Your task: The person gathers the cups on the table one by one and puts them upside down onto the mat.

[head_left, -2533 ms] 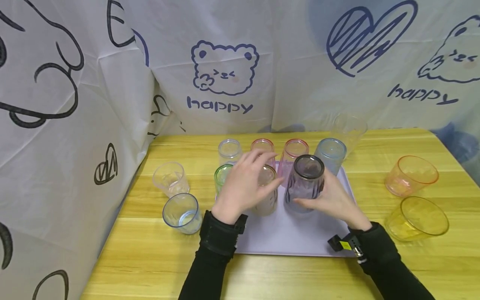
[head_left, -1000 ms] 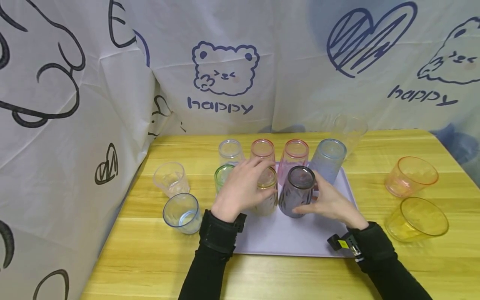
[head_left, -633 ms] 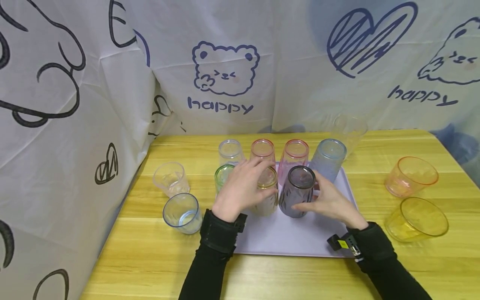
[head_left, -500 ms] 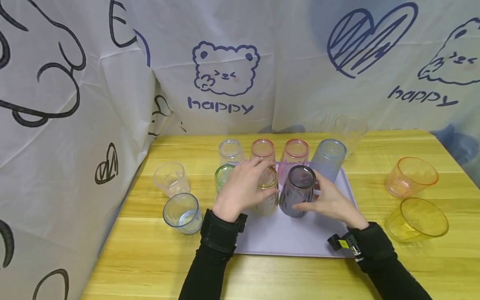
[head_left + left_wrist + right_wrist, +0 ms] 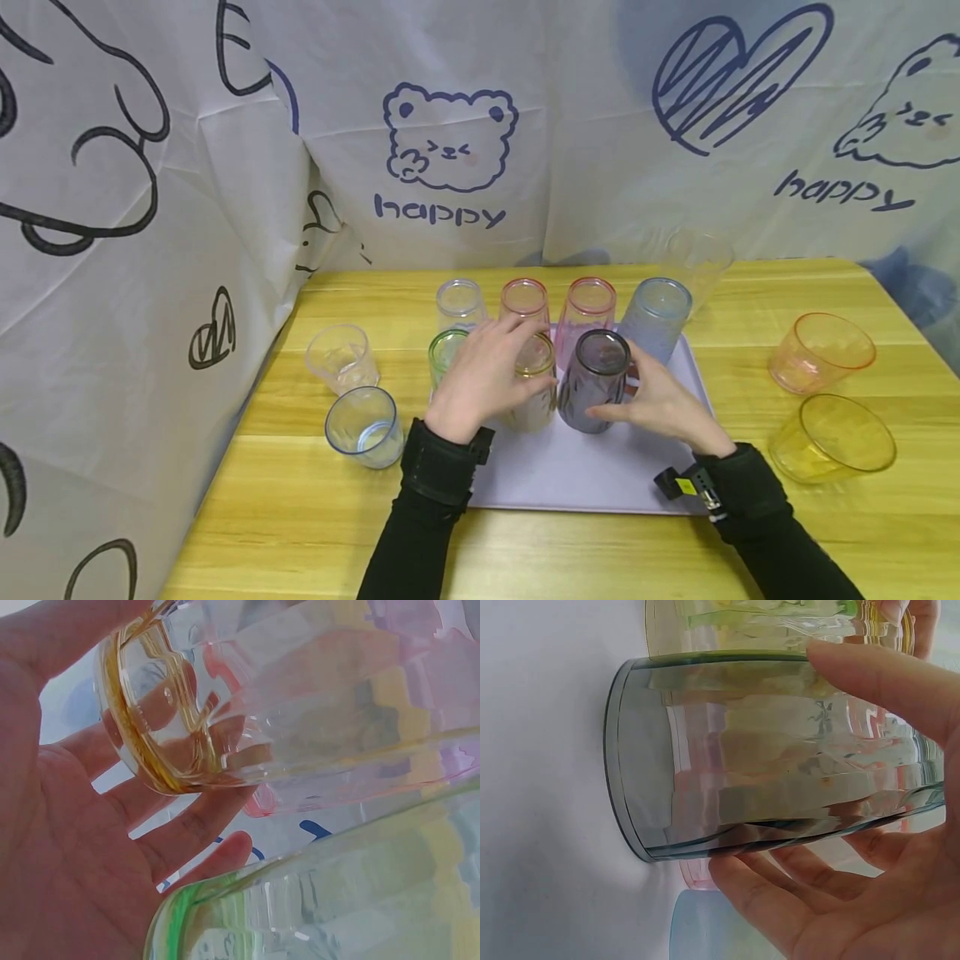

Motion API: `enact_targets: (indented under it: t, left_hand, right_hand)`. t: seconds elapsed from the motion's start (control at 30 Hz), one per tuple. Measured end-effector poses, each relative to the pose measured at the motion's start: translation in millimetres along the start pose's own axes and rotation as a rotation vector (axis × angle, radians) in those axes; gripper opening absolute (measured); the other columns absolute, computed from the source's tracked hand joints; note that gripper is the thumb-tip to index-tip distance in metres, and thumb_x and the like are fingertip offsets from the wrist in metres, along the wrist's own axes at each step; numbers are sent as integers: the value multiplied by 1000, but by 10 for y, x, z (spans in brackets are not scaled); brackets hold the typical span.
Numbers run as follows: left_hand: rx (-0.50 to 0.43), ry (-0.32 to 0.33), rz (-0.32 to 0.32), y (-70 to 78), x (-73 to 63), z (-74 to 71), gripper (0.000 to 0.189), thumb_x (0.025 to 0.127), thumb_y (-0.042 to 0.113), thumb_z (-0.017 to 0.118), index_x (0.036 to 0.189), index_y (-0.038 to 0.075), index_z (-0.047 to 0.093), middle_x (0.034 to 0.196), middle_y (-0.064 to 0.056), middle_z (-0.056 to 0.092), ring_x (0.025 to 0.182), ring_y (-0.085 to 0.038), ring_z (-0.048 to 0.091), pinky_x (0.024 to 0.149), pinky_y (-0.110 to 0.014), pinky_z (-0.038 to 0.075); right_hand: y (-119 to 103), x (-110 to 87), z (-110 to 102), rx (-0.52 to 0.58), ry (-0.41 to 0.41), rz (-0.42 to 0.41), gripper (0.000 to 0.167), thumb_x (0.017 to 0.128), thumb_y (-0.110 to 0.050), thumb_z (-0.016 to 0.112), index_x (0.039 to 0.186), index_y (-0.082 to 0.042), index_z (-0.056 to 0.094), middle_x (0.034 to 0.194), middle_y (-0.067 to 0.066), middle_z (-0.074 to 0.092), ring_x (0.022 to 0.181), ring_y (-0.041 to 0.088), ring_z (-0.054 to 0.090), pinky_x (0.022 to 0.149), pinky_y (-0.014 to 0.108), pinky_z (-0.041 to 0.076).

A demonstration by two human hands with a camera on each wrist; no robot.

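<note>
Your right hand [image 5: 660, 400] is wrapped round the upturned grey glass [image 5: 591, 392]; your left hand [image 5: 480, 371], apart from it, is curled about the amber-rimmed glass [image 5: 536, 408]. Both glasses are side by side between your hands. The yellow glass [image 5: 832, 442] stands on the worktop [image 5: 570, 558], right of your right hand.

The dark glass [image 5: 588, 398] is smoky grey, the amber-ringed glass [image 5: 536, 408] otherwise near-clear, the tray [image 5: 577, 475] pale lilac. Yellow grain streaks the table [image 5: 255, 525]; navy bears mark the white cloth [image 5: 592, 125]. The rearmost glass [image 5: 697, 267] seems colourless from here.
</note>
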State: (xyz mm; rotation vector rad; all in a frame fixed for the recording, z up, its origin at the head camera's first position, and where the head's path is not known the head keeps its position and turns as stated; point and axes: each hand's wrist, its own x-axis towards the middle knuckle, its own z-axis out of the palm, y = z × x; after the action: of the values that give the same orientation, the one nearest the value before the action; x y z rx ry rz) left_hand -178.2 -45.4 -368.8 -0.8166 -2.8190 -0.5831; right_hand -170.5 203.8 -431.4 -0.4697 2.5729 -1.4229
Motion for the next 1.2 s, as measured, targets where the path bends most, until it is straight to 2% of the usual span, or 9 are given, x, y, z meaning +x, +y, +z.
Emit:
enact_targets:
  t: [0.3, 0.63, 0.9, 1.2]
  left_hand:
    - [4, -1, 0, -6, -4, 12, 63, 80, 37, 85, 135, 16, 62, 135, -3, 65, 121, -27, 64, 107, -44, 50]
    - [-2, -13, -12, 0, -13, 12, 63, 81, 43, 83, 135, 16, 61, 135, -3, 64, 119, -27, 64, 107, -46, 49]
    - [-16, 30, 3, 16, 0, 19, 61, 86, 49, 77, 136, 17, 61, 139, -2, 62, 125, -24, 62, 108, -47, 50]
    - [-19, 44, 2, 29, 2, 15, 59, 89, 50, 73, 135, 15, 62, 136, -3, 63, 124, -24, 62, 109, -45, 49]
  right_hand:
    - [21, 4, 5, 14, -12, 30, 90, 74, -14, 88, 149, -5, 39, 143, 22, 53, 133, 50, 49, 105, 65, 47]
    - [33, 14, 17, 15, -14, -13, 93, 73, -13, 89, 149, -3, 37, 144, 23, 51, 135, 48, 48, 110, 65, 42]
    - [-18, -13, -25, -27, 31, 22, 89, 75, -21, 89, 146, -2, 39, 139, 21, 54, 132, 47, 52, 110, 63, 44]
    - [-53, -16, -32, -19, 58, 24, 81, 77, -18, 87, 143, -4, 42, 134, 20, 58, 129, 49, 55, 105, 63, 48]
